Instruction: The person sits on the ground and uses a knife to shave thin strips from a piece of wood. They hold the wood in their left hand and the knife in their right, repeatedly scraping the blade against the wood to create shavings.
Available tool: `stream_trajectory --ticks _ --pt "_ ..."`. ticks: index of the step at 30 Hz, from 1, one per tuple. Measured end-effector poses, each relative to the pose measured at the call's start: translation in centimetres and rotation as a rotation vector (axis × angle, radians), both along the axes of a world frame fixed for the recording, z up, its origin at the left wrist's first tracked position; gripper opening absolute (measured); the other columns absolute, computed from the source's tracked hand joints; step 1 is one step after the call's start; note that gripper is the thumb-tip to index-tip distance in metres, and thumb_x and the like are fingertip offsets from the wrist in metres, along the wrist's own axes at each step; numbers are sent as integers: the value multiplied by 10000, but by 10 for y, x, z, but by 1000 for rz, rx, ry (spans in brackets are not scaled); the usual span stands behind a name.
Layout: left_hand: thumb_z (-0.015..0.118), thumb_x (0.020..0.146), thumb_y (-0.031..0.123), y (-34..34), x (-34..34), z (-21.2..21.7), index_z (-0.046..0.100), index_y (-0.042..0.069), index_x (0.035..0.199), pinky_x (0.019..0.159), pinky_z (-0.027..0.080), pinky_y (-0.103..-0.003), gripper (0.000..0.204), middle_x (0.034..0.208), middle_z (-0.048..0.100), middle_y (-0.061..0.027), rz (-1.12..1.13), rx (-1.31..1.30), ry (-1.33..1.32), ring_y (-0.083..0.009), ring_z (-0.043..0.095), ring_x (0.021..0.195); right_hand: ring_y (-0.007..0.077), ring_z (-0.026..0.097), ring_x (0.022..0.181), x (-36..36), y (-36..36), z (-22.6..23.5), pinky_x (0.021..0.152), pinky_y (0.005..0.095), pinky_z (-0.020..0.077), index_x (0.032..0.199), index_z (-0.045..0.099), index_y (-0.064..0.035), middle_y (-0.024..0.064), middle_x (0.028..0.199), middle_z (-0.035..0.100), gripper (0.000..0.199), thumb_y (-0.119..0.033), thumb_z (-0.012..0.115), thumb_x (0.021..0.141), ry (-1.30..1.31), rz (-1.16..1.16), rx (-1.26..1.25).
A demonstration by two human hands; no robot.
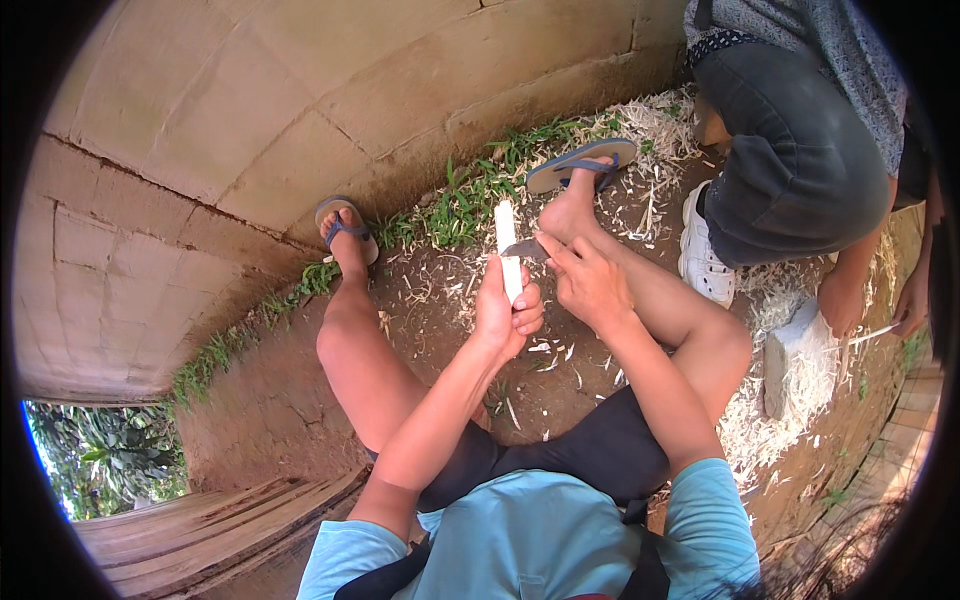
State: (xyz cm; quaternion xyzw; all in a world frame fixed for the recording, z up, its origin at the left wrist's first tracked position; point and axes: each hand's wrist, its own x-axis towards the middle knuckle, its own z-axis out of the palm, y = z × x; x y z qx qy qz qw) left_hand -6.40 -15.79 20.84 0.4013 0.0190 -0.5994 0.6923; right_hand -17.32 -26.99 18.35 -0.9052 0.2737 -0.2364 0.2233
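Observation:
A pale, bare stick of wood point(505, 228) stands roughly upright in front of me, its lower part wrapped by the fingers of my left hand point(500, 312). My right hand point(588, 282) is closed around a knife, whose handle is mostly hidden by the fingers. The dark knife blade point(527, 249) lies across the stick just above my left hand and touches the wood. My right index finger reaches along the back of the knife.
Wood shavings point(660, 150) litter the dirt ground. Another person crouches at the right in dark trousers point(800, 150), hands near a grey block point(795, 350) and a thin strip. A block wall point(330, 90) runs along the far side; wooden boards point(220, 540) lie lower left.

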Motion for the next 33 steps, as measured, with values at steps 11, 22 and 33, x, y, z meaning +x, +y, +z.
stream_trajectory --ticks 11,22,33 --pt "255 983 563 12 17 12 466 121 760 347 227 -227 538 475 313 40 -105 -162 113 -79 240 352 271 579 695 -1 5 9 631 351 484 1283 580 -215 104 802 581 356 -176 528 933 -102 175 1135" --pt "281 962 600 7 19 2 488 114 746 352 225 -237 571 458 309 39 -119 -217 220 -86 244 345 308 608 706 -6 3 16 620 413 503 1253 589 -230 94 826 569 327 -249 519 935 -92 74 118" --pt "269 992 542 4 8 0 470 119 812 340 234 -217 501 503 370 28 -112 -74 -133 -69 250 350 100 505 630 1 3 17 601 280 455 1087 586 12 33 726 548 363 -255 684 862 -293 -12 750"
